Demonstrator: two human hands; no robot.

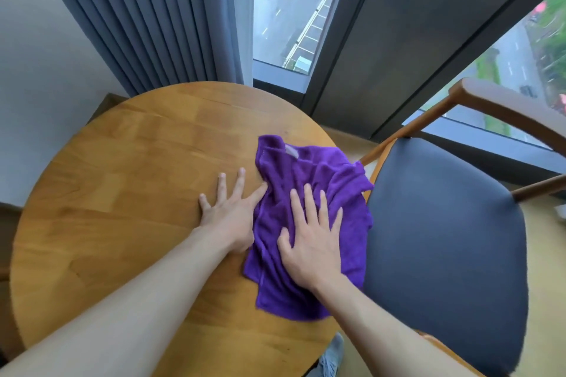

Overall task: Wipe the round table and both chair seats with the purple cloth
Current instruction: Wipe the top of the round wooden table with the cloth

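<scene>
The purple cloth (312, 180) lies crumpled on the right part of the round wooden table (122, 180), its right edge hanging slightly over the rim. My right hand (312, 242) presses flat on the cloth with fingers spread. My left hand (229, 211) rests flat on the bare wood just left of the cloth, fingers apart, index finger touching the cloth's edge. A wooden chair with a dark blue seat (444, 248) stands right of the table. No second chair is visible.
Grey curtains (147, 18) hang behind the table on the left. A floor-to-ceiling window with a dark frame (367, 40) runs behind the table and chair. The chair's curved wooden backrest (514, 107) stands near the glass. My slippered foot (332, 355) shows below the table's edge.
</scene>
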